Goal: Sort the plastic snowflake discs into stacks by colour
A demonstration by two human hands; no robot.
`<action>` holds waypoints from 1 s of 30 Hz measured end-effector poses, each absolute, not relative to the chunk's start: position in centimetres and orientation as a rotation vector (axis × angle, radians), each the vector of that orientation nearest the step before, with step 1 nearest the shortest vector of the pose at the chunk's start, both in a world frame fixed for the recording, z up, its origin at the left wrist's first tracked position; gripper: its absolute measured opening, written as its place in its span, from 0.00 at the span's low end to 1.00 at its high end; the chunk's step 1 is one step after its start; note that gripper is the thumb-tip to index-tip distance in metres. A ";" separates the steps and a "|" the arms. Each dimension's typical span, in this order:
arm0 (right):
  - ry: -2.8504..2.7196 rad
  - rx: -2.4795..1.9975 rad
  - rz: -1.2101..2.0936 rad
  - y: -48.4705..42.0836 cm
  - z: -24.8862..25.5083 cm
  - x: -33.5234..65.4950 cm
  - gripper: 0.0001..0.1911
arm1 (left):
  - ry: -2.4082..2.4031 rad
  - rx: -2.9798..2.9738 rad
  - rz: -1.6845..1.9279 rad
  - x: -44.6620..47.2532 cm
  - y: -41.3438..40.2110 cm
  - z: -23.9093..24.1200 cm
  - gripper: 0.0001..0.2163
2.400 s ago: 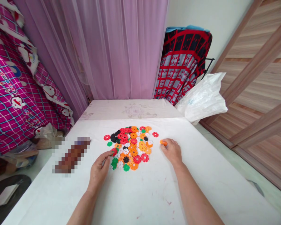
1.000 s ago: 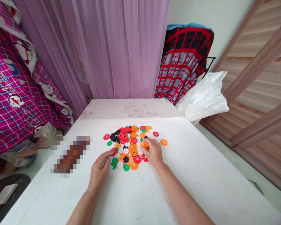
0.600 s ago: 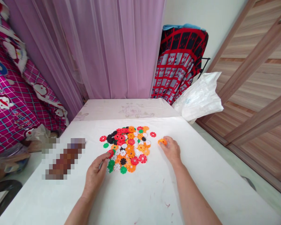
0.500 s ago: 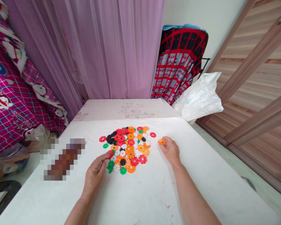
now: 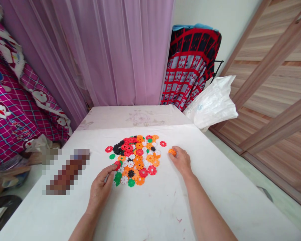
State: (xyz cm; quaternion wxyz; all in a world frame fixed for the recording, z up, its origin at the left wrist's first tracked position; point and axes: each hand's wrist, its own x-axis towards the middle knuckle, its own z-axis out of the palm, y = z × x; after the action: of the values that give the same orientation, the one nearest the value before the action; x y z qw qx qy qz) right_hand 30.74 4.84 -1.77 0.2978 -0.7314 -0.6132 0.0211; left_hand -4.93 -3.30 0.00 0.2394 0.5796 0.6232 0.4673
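Note:
A pile of plastic snowflake discs (image 5: pixel 139 164) in red, orange, white, black and green lies on the white-covered table. At its left edge, my left hand (image 5: pixel 101 184) has thumb and finger closed on a red snowflake disc (image 5: pixel 117 165). To the right of the pile, just above or on the cloth, my right hand (image 5: pixel 182 161) pinches an orange snowflake disc (image 5: pixel 172 152); it is partly hidden by the fingers. A single red disc (image 5: pixel 163 144) lies apart, between the pile and my right hand.
A blurred-out brown item (image 5: pixel 67 172) lies on the table's left side. A white plastic bag (image 5: pixel 213 100) stands by the far right corner. Beyond are a purple curtain (image 5: pixel 125 53), a red-and-black cloth (image 5: pixel 188 63) and wooden cabinet doors (image 5: pixel 273 77).
The orange disc in my right hand has turned slightly, showing more of its flat face. My left hand stays on the red disc. The whole view has shifted a little.

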 end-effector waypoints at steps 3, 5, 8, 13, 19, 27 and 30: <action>-1.638 -1.949 0.063 4.8 -1.7 30.8 0.16 | 1.710 1.592 1.295 -4.9 -3.3 -0.1 0.16; -1.653 -1.958 0.061 4.7 -1.6 30.7 0.16 | 1.707 1.603 1.298 -4.9 -3.2 -0.2 0.15; -1.678 -1.989 0.033 4.6 -1.4 30.5 0.17 | 1.709 1.610 1.286 -4.9 -3.2 -0.3 0.15; -1.693 -2.018 0.000 4.6 -1.1 30.2 0.16 | 1.715 1.620 1.273 -5.0 -3.2 -0.4 0.16; -1.675 -1.965 -0.031 4.7 -1.4 30.5 0.16 | 1.715 1.632 1.259 -5.0 -3.2 -0.1 0.16; -1.845 -1.527 -0.020 3.3 0.4 26.6 0.08 | 1.737 1.615 1.228 -4.7 -3.3 0.6 0.16; -1.962 -1.449 0.073 2.9 0.7 24.2 0.06 | 1.745 1.613 1.226 -4.8 -3.3 0.5 0.16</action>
State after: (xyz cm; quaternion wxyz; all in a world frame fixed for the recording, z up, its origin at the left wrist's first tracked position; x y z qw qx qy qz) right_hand 24.15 2.91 0.72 0.3436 -0.5578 -0.7550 0.0282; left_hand -4.75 -3.31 0.52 0.2317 0.5869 0.6348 0.4461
